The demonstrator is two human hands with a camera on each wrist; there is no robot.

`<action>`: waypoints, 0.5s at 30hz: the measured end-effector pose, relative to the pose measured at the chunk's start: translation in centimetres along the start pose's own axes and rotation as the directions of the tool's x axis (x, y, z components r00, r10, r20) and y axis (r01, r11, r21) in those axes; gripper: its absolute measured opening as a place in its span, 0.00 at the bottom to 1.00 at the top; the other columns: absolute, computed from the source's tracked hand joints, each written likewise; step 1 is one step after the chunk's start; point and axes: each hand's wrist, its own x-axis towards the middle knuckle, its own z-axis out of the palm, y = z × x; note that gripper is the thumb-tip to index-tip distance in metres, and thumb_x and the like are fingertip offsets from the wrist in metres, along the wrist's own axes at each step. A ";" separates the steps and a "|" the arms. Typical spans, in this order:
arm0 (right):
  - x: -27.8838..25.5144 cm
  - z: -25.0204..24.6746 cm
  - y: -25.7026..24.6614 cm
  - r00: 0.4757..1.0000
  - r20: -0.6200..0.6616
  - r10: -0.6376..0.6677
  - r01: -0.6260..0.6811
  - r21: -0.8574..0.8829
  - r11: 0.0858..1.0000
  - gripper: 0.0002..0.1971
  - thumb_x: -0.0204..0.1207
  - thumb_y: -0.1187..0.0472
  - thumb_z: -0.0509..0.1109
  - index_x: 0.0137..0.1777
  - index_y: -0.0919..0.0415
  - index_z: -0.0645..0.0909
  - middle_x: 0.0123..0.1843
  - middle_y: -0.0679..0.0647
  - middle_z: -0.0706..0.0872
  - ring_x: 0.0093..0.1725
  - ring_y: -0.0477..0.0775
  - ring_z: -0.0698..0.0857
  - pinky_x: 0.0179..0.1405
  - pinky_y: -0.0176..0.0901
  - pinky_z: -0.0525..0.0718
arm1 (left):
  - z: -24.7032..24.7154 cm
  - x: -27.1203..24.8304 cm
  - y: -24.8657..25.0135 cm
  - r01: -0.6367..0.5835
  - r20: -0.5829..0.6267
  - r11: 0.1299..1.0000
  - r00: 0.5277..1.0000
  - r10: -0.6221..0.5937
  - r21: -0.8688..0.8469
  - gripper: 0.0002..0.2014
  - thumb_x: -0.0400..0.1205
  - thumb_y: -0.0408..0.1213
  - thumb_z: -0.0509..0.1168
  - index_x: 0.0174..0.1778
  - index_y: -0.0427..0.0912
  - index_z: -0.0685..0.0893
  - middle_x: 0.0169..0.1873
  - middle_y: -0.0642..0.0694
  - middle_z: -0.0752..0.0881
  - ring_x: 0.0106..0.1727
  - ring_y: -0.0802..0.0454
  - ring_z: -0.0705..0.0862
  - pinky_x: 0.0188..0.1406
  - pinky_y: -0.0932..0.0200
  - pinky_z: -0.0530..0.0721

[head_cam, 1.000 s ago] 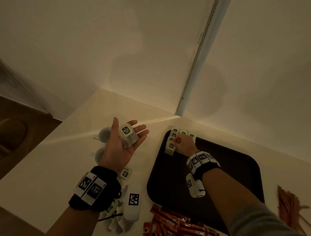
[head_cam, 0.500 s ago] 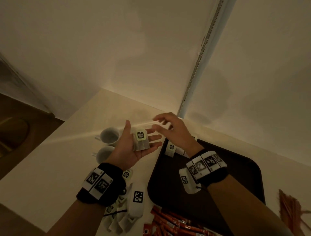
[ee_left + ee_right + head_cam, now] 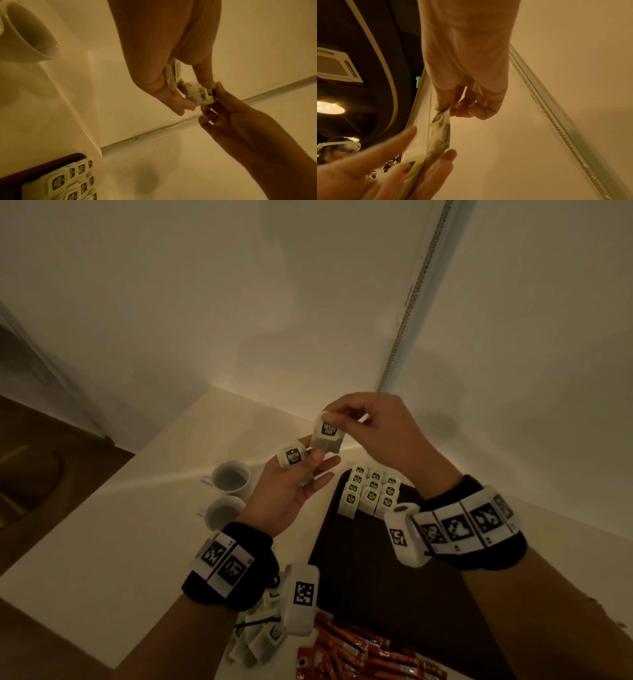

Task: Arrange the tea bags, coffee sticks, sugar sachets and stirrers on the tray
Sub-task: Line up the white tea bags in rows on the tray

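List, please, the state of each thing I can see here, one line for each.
Right hand: pinching a tea bag, lifted.
Left hand: palm up, holding a second tea bag.
Tea bag rows: laid on the tray.
Cups: upright.
Coffee sticks: a loose pile.

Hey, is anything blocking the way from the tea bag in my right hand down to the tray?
Nothing visible does. The right hand pinches a tea bag above the left hand; the tray lies bare beside the rows of tea bags.
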 end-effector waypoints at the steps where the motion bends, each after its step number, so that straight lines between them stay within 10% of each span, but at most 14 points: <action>1: 0.1 -0.5 -0.8 1.000 -0.012 -0.009 0.009 0.005 1.000 0.04 0.74 0.59 0.74 0.45 0.56 0.89 0.35 0.41 0.86 0.35 0.37 0.81 0.34 0.22 0.74 | 0.3 -0.1 0.0 -0.025 -0.011 1.000 1.000 0.025 -0.007 0.10 0.77 0.34 0.65 0.54 0.44 0.83 0.46 0.49 0.91 0.49 0.53 0.90 0.39 0.65 0.86; 6: 0.4 -1.7 -3.9 0.998 -0.036 -0.055 0.053 -0.047 0.997 0.04 0.71 0.57 0.76 0.42 0.55 0.87 0.30 0.47 0.85 0.32 0.51 0.82 0.35 0.38 0.79 | 1.8 -0.7 0.0 -0.064 0.076 0.996 0.995 0.069 -0.058 0.12 0.74 0.37 0.64 0.53 0.43 0.81 0.44 0.49 0.91 0.45 0.53 0.90 0.37 0.67 0.86; 15: 0.0 -2.0 -5.2 0.993 -0.028 -0.117 0.111 -0.172 0.979 0.05 0.74 0.55 0.73 0.45 0.54 0.88 0.35 0.45 0.85 0.32 0.43 0.79 0.38 0.38 0.80 | 2.9 -1.6 0.3 -0.061 0.074 0.977 0.994 0.077 -0.203 0.13 0.72 0.37 0.65 0.52 0.41 0.82 0.41 0.49 0.91 0.41 0.55 0.90 0.33 0.69 0.86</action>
